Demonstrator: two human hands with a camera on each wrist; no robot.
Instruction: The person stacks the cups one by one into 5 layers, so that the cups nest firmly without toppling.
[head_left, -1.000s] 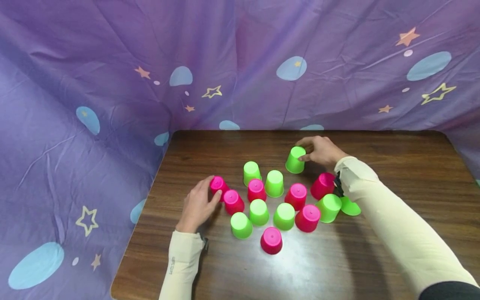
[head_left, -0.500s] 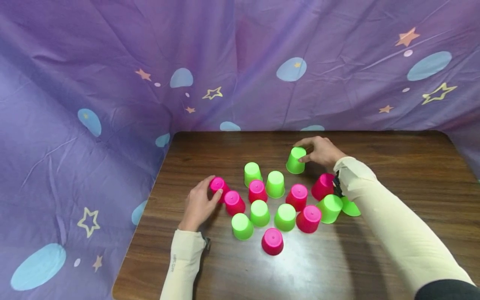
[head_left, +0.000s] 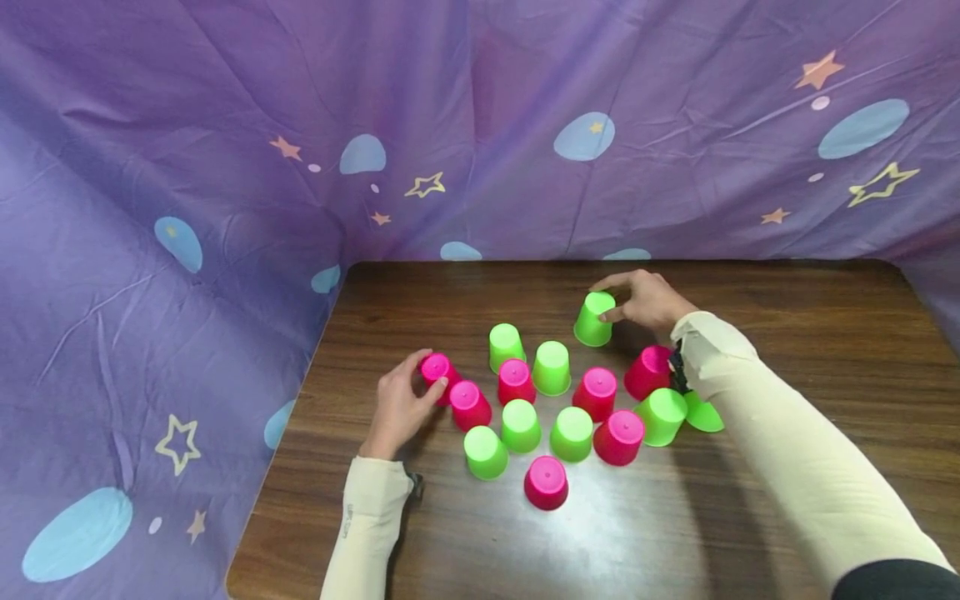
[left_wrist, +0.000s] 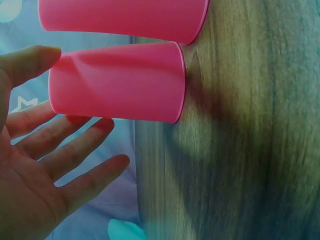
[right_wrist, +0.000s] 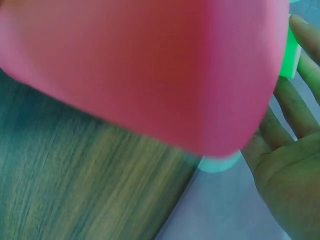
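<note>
Two cups are in hand, both upside down. The left hand point(head_left: 401, 410) holds a pink cup point(left_wrist: 117, 82) at the left end of the group, just beside another pink one. Its thumb is on one side and some fingers on the other; the little finger sticks out, spread apart. The right hand point(head_left: 651, 302) pinches a green cup point(head_left: 592, 322) at the back, away from the others, with thumb and fingers on its sides.

The cups look like thin, smooth plastic, so they are probably light, a bit bendy, maybe slippery, and not easy to break. A good place to grab is the sides near the small top end, with a soft squeeze.

Around them stand six more pink cups point(head_left: 546, 483) and six more green cups point(head_left: 572, 433), making seven of each. One green piece point(head_left: 703, 414) is partly behind the right sleeve point(head_left: 795, 450); I cannot tell what it is. They are all on one brown table point(head_left: 570, 558).
</note>
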